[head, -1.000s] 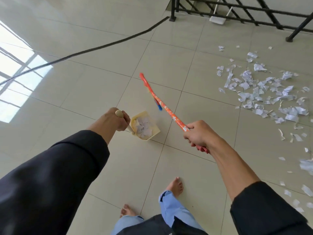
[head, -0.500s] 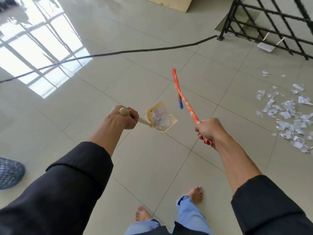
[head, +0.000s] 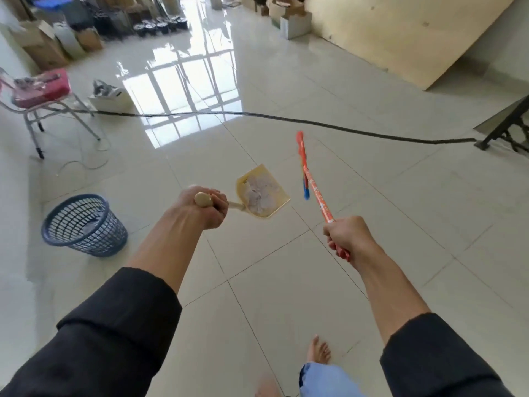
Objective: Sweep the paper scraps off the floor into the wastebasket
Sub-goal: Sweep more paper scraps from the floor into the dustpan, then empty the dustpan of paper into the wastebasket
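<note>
My left hand (head: 200,207) grips the handle of a cream dustpan (head: 274,207), held above the floor and loaded with white paper scraps (head: 260,193). My right hand (head: 347,239) grips the orange broom handle (head: 315,190), which points up and away with a blue loop hanging from it; the broom head is hidden. A blue mesh wastebasket (head: 83,224) stands on the tiles to the left of my left hand, with some scraps inside. The scrap pile on the floor is out of view.
A black cable (head: 286,118) runs across the floor ahead. A metal chair (head: 40,101) with pink things on it stands at far left. A plywood board (head: 400,32) leans at the right, boxes and pots line the back. My bare feet (head: 317,351) are below.
The view has swung left, away from the scrap pile and railing. The wastebasket, chair and back of the room have come into sight. Both hands keep their grips.
</note>
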The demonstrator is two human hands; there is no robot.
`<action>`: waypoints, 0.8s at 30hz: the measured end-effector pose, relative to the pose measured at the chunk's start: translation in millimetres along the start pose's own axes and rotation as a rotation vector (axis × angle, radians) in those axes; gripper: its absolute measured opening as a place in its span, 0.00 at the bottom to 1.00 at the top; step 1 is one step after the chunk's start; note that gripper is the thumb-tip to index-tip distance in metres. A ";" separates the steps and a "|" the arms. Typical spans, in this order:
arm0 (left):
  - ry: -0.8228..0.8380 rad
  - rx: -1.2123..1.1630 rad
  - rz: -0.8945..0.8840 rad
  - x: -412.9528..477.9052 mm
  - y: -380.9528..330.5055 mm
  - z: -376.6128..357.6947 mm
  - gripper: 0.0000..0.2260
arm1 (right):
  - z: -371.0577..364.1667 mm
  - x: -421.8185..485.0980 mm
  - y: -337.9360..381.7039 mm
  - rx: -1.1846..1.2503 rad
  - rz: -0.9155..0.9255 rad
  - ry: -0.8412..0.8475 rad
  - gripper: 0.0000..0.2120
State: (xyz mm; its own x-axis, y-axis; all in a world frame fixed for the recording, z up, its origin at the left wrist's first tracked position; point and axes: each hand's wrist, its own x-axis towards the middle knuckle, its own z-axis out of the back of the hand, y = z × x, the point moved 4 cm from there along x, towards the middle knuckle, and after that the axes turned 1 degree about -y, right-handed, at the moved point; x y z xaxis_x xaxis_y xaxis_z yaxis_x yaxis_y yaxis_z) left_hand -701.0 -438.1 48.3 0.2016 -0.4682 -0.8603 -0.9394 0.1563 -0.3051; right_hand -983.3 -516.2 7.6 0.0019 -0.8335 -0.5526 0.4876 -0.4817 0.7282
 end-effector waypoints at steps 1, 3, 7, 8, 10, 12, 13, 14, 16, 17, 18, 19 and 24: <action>-0.001 -0.027 -0.014 -3.2 -15.0 9.0 0.13 | -14.6 -0.7 9.9 -0.012 0.017 0.023 0.07; 0.007 -0.077 -0.047 -11.0 -44.4 28.1 0.14 | -46.0 -0.4 30.2 -0.038 0.053 0.081 0.08; -0.003 -0.205 -0.123 -21.7 -100.9 66.6 0.14 | -109.5 6.3 73.5 -0.087 0.113 0.187 0.07; -0.012 -0.236 -0.140 -22.8 -114.0 76.4 0.14 | -126.4 8.4 84.3 -0.093 0.126 0.215 0.07; -0.019 -0.294 -0.188 -21.3 -144.7 95.0 0.14 | -163.7 14.8 107.3 -0.119 0.152 0.279 0.07; -0.035 -0.339 -0.226 -19.7 -174.4 112.0 0.14 | -200.5 23.1 130.0 -0.137 0.178 0.344 0.07; -0.046 -0.339 -0.234 -20.1 -181.2 116.0 0.14 | -210.8 25.8 135.0 -0.143 0.190 0.361 0.07; -0.057 -0.367 -0.271 -22.3 -202.6 125.0 0.14 | -238.7 30.3 154.4 -0.165 0.202 0.416 0.07; -0.079 -0.391 -0.324 -27.0 -225.4 132.8 0.15 | -272.0 34.8 177.5 -0.199 0.216 0.477 0.07; -0.102 -0.407 -0.349 -30.2 -235.3 136.1 0.14 | -286.3 36.7 187.7 -0.211 0.219 0.505 0.06; -0.127 -0.420 -0.374 -33.5 -245.5 140.8 0.13 | -301.0 36.1 199.9 -0.234 0.224 0.533 0.05; -0.138 -0.450 -0.402 -36.9 -256.7 146.0 0.12 | -317.7 37.4 213.2 -0.251 0.235 0.573 0.05; -0.207 -0.564 -0.485 -47.0 -294.8 187.1 0.09 | -389.2 27.6 255.6 -0.325 0.256 0.692 0.03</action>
State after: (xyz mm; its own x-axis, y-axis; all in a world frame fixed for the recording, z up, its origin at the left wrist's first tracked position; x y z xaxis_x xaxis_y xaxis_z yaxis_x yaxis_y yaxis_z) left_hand -381.6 -299.4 102.3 0.6226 -0.1905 -0.7590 -0.7206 -0.5178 -0.4611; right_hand -518.8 -557.0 20.6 0.6360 -0.4995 -0.5882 0.6285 -0.1069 0.7704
